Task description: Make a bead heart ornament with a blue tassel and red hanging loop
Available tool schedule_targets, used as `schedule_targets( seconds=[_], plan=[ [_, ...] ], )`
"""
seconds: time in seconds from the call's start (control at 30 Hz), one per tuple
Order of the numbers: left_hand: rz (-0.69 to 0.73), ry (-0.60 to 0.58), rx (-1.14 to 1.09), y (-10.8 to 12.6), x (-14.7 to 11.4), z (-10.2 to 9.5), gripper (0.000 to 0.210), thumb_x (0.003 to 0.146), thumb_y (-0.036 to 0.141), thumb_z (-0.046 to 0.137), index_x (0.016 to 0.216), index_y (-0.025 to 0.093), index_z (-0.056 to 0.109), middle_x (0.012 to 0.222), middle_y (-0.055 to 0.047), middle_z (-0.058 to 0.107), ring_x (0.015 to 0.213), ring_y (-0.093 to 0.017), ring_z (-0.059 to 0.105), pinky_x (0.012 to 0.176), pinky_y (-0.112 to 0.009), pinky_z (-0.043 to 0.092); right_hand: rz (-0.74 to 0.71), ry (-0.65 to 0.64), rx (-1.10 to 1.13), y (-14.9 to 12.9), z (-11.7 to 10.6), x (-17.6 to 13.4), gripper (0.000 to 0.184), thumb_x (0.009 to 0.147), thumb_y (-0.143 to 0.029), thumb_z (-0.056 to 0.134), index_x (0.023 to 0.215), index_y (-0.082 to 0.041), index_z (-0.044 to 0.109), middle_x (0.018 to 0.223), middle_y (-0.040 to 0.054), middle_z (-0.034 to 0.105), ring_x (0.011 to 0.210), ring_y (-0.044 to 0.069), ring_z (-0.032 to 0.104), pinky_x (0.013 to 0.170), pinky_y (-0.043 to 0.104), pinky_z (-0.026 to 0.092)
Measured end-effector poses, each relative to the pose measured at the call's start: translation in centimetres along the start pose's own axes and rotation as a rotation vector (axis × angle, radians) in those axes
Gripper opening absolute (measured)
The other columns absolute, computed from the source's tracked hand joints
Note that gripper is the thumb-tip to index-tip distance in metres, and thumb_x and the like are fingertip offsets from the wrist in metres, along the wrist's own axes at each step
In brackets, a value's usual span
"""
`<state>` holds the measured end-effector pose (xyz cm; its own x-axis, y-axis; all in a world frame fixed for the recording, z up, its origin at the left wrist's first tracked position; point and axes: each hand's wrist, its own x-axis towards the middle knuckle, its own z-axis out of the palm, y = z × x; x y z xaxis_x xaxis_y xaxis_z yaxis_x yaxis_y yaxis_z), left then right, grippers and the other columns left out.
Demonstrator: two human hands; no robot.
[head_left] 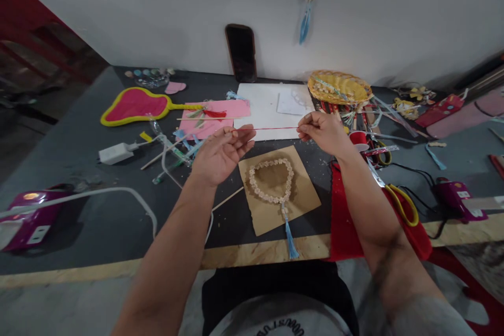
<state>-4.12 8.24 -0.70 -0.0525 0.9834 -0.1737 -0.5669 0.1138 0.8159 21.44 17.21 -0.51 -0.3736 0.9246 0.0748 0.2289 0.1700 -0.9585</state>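
Observation:
A thin red thread [275, 128] runs taut and nearly level between my two hands, above the desk. My right hand [321, 134] pinches one end between thumb and fingertips. At the other end, my left hand [220, 152] has the thread between thumb and index finger, its other fingers loosely curled with the palm turned up. Below them a brown cardboard piece [255, 220] lies on the desk, bearing a pale beaded loop [252, 181] with a blue tassel [290, 241] that hangs past the desk's front edge. A red thread spool [358, 140] stands beside my right wrist.
Yellow-handled scissors [401, 205] rest on red cloth [342, 220] at right. Behind are a wicker basket [338, 89], a white sheet [260, 97] and a phone [241, 52] against the wall. A pink paddle-shaped piece [136, 107], charger [117, 153] and purple device [35, 218] lie left.

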Motion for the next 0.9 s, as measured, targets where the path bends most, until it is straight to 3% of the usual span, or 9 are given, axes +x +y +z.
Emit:
schedule_targets(
  seconds=[0.07,0.13,0.2,0.37,0.57,0.73,0.9],
  plan=[
    [0.022,-0.025,-0.056,-0.2,-0.2,0.2,0.018,0.084,0.022,0.062,0.068,0.02,0.057,0.101,-0.003,0.077,0.116,-0.02,0.068,0.098,-0.034,0.056,-0.003,-0.027,-0.089,-0.1,0.7,-0.2,0.005,0.082,-0.02,0.064,0.078,-0.017,0.063,0.067,0.001,0.067,0.061,0.012,0.065,0.062,0.026,0.054],
    [0.032,-0.022,-0.086,-0.4,-0.4,0.3,0.017,0.085,0.025,0.065,0.07,0.02,0.059,0.088,-0.001,0.076,0.112,-0.019,0.069,0.1,-0.035,0.055,0.008,-0.043,-0.158,-0.4,1.3,-0.3,0.005,0.083,-0.019,0.062,0.078,-0.017,0.063,0.065,0.0007,0.066,0.06,0.013,0.064,0.061,0.027,0.053],
    [0.042,-0.012,-0.095,-0.6,-0.4,0.3,0.015,0.083,0.026,0.072,0.073,0.02,0.062,0.078,0.001,0.074,0.102,-0.018,0.073,0.098,-0.034,0.056,0.013,-0.054,-0.202,-0.7,1.7,-0.5,0.005,0.082,-0.019,0.061,0.078,-0.017,0.063,0.063,0.0003,0.066,0.059,0.013,0.064,0.061,0.026,0.052],
    [0.126,0.029,-0.113,-1.2,0.3,-0.1,0.014,0.076,0.019,0.081,0.082,0.021,0.068,0.082,0.001,0.074,0.094,-0.015,0.073,0.093,-0.03,0.058,-0.026,-0.071,-0.294,-1.4,1.8,-0.8,0.006,0.083,-0.019,0.061,0.077,-0.018,0.063,0.064,-0.0001,0.067,0.06,0.013,0.064,0.062,0.026,0.049],
    [0.153,0.098,-0.083,-1.4,0.9,-0.4,0.026,0.067,0.014,0.086,0.083,0.023,0.068,0.072,0.006,0.072,0.076,-0.012,0.073,0.072,-0.022,0.059,-0.065,-0.095,-0.504,-2.1,1.7,-1.1,0.007,0.085,-0.016,0.061,0.081,-0.018,0.066,0.069,0.001,0.072,0.065,0.014,0.066,0.067,0.026,0.046],
    [0.171,0.129,0.005,-1.5,1.0,-0.3,0.03,0.069,0.015,0.085,0.096,0.021,0.074,0.071,0.003,0.072,0.076,-0.013,0.072,0.071,-0.023,0.058,-0.153,-0.052,-0.754,-2.2,1.7,-1.2,0.005,0.086,-0.017,0.065,0.084,-0.017,0.069,0.08,0.0049,0.075,0.074,0.018,0.066,0.069,0.028,0.042],
    [0.192,0.177,0.043,-2.1,1.6,-1.0,0.027,0.067,0.013,0.083,0.091,0.02,0.076,0.074,0.0,0.073,0.075,-0.012,0.07,0.071,-0.023,0.056,-0.202,0.005,-0.746,-2.3,1.6,-1.4,0.005,0.087,-0.016,0.064,0.086,-0.018,0.068,0.082,0.0052,0.075,0.073,0.017,0.064,0.068,0.029,0.04]
  ],
)
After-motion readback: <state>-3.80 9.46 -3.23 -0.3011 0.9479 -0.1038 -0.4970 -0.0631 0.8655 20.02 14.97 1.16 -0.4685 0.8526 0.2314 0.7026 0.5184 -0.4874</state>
